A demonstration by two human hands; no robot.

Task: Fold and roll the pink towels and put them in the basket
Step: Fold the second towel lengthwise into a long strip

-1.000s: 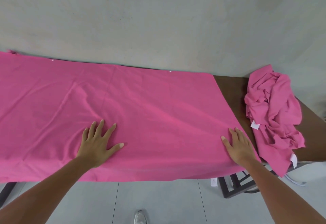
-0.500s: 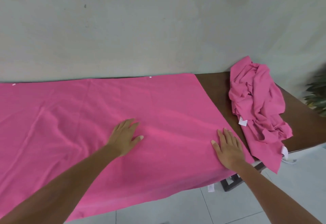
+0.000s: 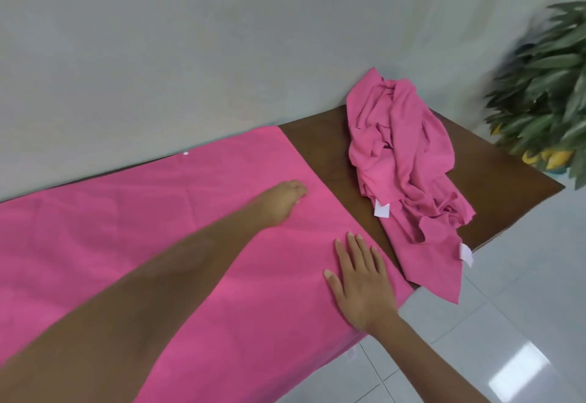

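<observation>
A large pink towel [image 3: 133, 228] lies spread flat over the brown table [image 3: 320, 136], its front edge hanging over the table's near side. My left hand [image 3: 282, 201] rests on the towel near its far right part, fingers lying forward on the cloth. Flat on the towel's near right corner lies my right hand [image 3: 360, 282], fingers straight and together. A crumpled heap of pink towels [image 3: 402, 168] with white tags sits on the bare right end of the table, partly hanging off the front edge. No basket is in view.
A grey wall runs right behind the table. A green potted plant [image 3: 545, 85] with yellow fruit stands past the table's right end. Pale floor tiles [image 3: 507, 339] lie below and to the right.
My left hand has slid right and farther back across the towel, toward its right edge. My right hand has stayed on the near right corner. The view has turned to the right, bringing the plant in.
</observation>
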